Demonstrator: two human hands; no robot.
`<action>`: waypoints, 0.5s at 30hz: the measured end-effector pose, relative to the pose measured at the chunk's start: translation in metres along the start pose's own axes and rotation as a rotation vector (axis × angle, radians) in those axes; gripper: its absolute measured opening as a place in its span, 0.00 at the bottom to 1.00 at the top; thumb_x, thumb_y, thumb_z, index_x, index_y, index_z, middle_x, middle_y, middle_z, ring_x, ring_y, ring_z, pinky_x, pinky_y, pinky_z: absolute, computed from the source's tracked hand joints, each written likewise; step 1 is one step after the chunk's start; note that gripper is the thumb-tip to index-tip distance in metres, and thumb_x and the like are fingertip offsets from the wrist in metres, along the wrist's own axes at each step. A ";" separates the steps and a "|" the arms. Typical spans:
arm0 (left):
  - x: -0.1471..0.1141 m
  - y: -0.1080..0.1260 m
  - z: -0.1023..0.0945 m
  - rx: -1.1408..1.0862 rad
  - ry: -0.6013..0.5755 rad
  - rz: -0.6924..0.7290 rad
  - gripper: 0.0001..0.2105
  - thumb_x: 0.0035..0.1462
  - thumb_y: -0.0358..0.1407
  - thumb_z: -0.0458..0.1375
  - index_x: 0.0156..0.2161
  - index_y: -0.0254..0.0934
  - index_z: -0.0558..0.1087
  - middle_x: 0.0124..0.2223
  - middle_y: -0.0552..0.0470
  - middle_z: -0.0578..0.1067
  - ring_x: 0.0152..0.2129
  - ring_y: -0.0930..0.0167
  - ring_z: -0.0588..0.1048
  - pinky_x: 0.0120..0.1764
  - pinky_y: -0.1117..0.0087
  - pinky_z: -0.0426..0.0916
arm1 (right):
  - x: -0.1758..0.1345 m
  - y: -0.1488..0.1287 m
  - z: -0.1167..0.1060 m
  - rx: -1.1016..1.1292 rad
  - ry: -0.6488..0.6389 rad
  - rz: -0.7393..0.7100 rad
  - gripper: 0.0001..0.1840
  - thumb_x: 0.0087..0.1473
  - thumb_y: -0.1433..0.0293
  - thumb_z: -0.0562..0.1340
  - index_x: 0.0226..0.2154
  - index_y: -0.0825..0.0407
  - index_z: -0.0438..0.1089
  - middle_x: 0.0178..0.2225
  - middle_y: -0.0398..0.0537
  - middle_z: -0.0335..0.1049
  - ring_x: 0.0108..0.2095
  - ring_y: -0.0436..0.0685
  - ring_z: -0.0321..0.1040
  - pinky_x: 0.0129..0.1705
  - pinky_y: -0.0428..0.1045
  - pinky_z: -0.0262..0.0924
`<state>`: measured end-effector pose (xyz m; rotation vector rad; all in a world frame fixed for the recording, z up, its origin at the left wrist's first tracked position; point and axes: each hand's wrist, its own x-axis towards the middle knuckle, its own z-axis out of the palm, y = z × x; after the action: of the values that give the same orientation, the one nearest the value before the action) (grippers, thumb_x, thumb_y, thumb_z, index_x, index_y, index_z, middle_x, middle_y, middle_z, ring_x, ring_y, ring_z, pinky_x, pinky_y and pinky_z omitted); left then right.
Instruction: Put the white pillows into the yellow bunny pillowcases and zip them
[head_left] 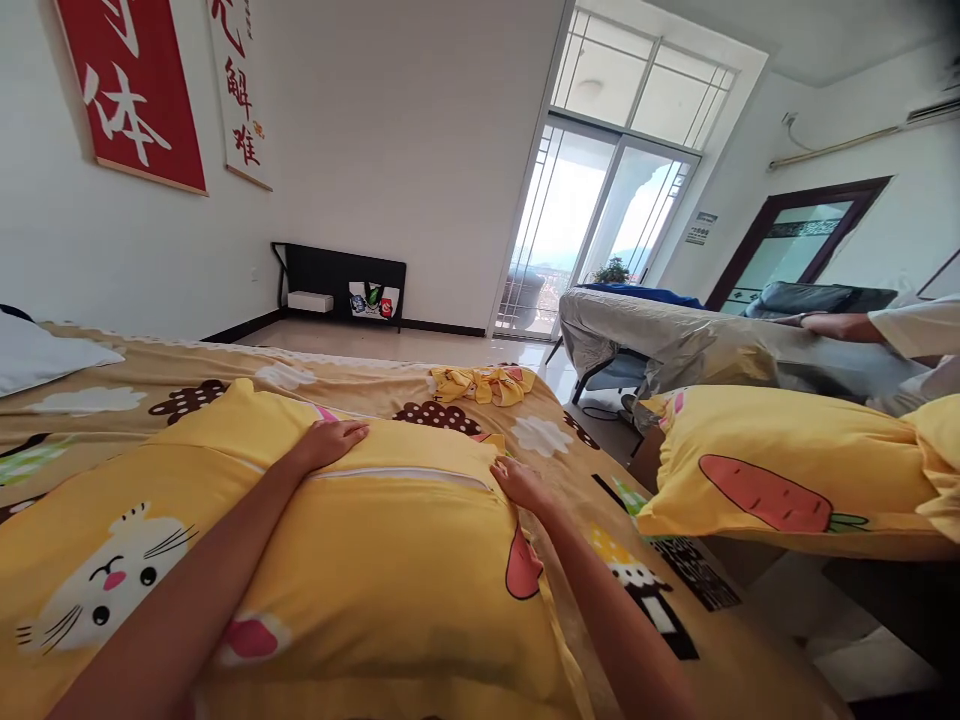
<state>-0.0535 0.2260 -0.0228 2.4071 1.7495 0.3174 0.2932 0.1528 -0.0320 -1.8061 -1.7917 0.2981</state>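
Observation:
A yellow pillow point(405, 560) in a cartoon-print pillowcase lies in front of me on the bed. A white-edged slit runs across its far part. My left hand point(330, 442) rests flat on the far flap of the pillowcase, fingers stretched to the right. At the pillow's far right corner, my right hand point(519, 482) has its fingers closed on the edge of the fabric. Under my left forearm, more yellow fabric with a white cat face point(120, 580) spreads to the left. A crumpled yellow printed cloth point(480, 385) lies beyond the pillow.
A second yellow pillow with a carrot print point(780, 470) is at the right. Behind it, a person's arm point(847, 326) reaches over a plastic-covered table point(675, 335). A white pillow point(52, 350) lies at the far left of the patterned bedsheet point(540, 435). A black shelf point(337, 280) stands by the wall.

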 end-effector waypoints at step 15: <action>-0.109 0.120 0.017 0.230 0.325 0.638 0.10 0.59 0.35 0.47 0.35 0.36 0.70 0.37 0.43 0.73 0.35 0.63 0.69 0.39 0.61 0.66 | -0.010 -0.093 0.018 -0.571 -0.089 -0.099 0.16 0.57 0.71 0.53 0.41 0.55 0.74 0.40 0.60 0.75 0.42 0.60 0.72 0.41 0.50 0.60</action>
<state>0.0286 0.0855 -0.0196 3.1924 1.0971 0.6372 0.2045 0.1411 0.0011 -2.0877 -2.1758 -0.2006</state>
